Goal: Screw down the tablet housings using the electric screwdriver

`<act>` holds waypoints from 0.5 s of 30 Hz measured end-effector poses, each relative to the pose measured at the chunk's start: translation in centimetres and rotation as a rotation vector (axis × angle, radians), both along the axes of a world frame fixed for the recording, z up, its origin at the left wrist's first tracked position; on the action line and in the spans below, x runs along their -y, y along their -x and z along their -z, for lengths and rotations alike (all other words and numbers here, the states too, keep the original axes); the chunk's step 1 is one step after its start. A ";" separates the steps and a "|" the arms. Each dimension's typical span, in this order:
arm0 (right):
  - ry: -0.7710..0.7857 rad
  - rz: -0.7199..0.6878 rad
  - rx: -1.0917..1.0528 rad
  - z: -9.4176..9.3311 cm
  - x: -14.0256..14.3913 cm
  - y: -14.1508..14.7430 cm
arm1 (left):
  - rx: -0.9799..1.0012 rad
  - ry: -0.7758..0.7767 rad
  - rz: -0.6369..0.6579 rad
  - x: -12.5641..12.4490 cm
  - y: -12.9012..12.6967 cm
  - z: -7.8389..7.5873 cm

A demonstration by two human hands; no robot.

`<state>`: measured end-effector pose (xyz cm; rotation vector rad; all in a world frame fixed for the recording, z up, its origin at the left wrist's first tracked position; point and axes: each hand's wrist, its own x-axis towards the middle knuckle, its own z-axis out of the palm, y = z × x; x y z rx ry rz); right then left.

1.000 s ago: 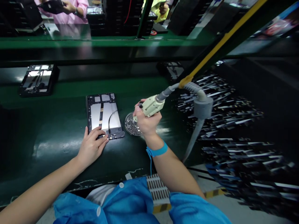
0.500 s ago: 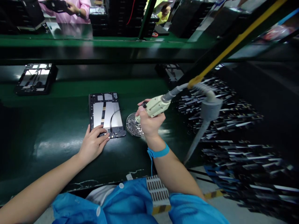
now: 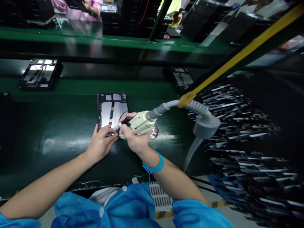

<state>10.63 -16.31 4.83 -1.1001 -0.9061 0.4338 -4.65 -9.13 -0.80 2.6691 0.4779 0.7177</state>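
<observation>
An opened tablet [image 3: 118, 109] lies on the green bench, its silvery inside with a dark ribbon cable facing up. My left hand [image 3: 101, 142] grips the tablet's lower end, fingers bent over the edge and fingertips on the dark parts there. In my right hand [image 3: 136, 141] is a pale green electric screwdriver [image 3: 142, 123], wrapped by my fingers. Its front end is over the tablet's lower right corner, close to my left fingertips; the tip itself is hidden. Behind my right hand, a round metal screw tray [image 3: 155, 130] with many small holes is partly covered.
A grey cable [image 3: 187, 106] tied to a yellow strap [image 3: 237, 57] runs from the screwdriver. More opened tablets stand at the back left [image 3: 40, 74] and back right [image 3: 181, 77]. Racks of upright dark panels [image 3: 242, 123] fill the right. A person in pink [image 3: 78, 12] is across the bench.
My right hand has brought the screwdriver left, from above the screw tray to the tablet's lower right corner. My left hand stays at the tablet's lower end. The whole view has shifted slightly.
</observation>
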 end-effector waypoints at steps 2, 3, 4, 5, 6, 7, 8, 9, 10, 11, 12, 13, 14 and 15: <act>0.011 -0.004 0.010 0.4 0.0 0.0 | -0.003 0.005 -0.005 0.0 0.0 0.0; 0.015 -0.004 0.014 0.5 0.0 0.0 | -0.005 0.008 -0.007 0.1 0.0 0.0; 0.019 -0.007 0.014 0.7 0.1 0.0 | -0.007 0.009 -0.007 0.1 0.0 0.0; 0.021 -0.008 0.013 0.8 0.1 0.1 | -0.011 0.010 -0.006 0.0 0.0 0.0; 0.024 -0.010 0.012 0.9 0.1 0.1 | -0.017 0.011 -0.005 0.0 0.0 0.0; 0.029 -0.010 0.015 0.9 0.1 0.1 | -0.023 0.012 -0.004 0.0 0.0 0.0; 0.036 -0.010 0.023 1.0 0.1 0.1 | -0.029 0.014 -0.002 0.0 0.0 0.0; 0.044 -0.009 0.036 1.0 0.2 0.1 | -0.035 0.015 -0.002 0.0 0.1 0.0; 0.050 -0.008 0.052 1.0 0.2 0.0 | -0.039 0.017 -0.002 0.0 0.1 0.0; 0.053 -0.007 0.070 0.9 0.2 0.0 | -0.041 0.016 -0.001 0.0 0.1 0.0; 0.054 -0.006 0.089 0.9 0.3 0.0 | -0.041 0.015 0.000 0.0 0.1 0.0; 0.055 -0.005 0.108 0.9 0.3 0.1 | -0.039 0.011 0.001 0.1 0.2 0.0; 0.055 0.000 0.124 0.9 0.3 0.1 | -0.035 0.007 0.002 0.1 0.2 0.0; 0.056 0.010 0.137 1.0 0.3 0.3 | -0.030 0.004 0.003 0.0 0.3 0.1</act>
